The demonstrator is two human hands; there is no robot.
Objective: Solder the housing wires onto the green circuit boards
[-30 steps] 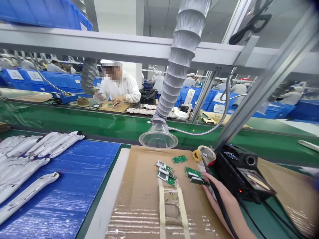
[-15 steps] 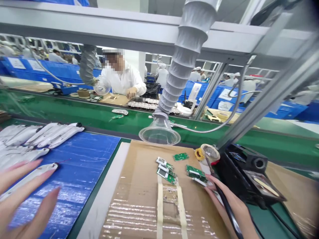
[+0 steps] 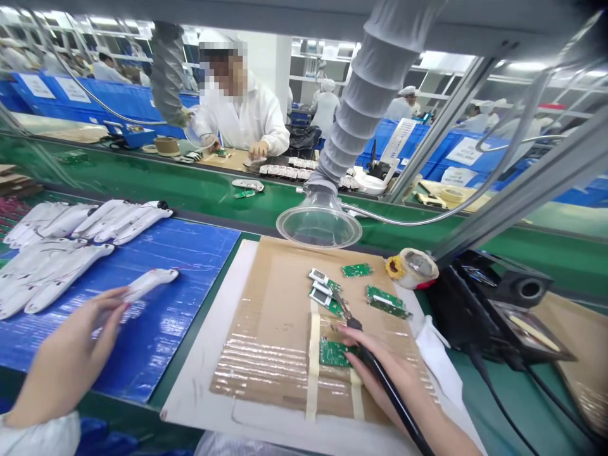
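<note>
My left hand pinches the near end of a white plastic housing above the blue mat. A soldering iron with a black handle lies in my right hand, its tip pointing away from me. The same hand's fingertips hold the edge of a green circuit board, located between two cream tape strips on the cardboard. Just beyond, boards with white-framed displays lie overlapping. More green boards rest to their right.
Rows of white housings cover the mat's left side. A clear fume hood hangs over the cardboard's far edge. At right stand a black soldering station and a round tip-cleaning pot. Across the green belt a co-worker handles parts.
My left hand has closed on a single white housing. My right hand has brought a green board left to between the tape strips, still holding the iron. The view has tilted down.
</note>
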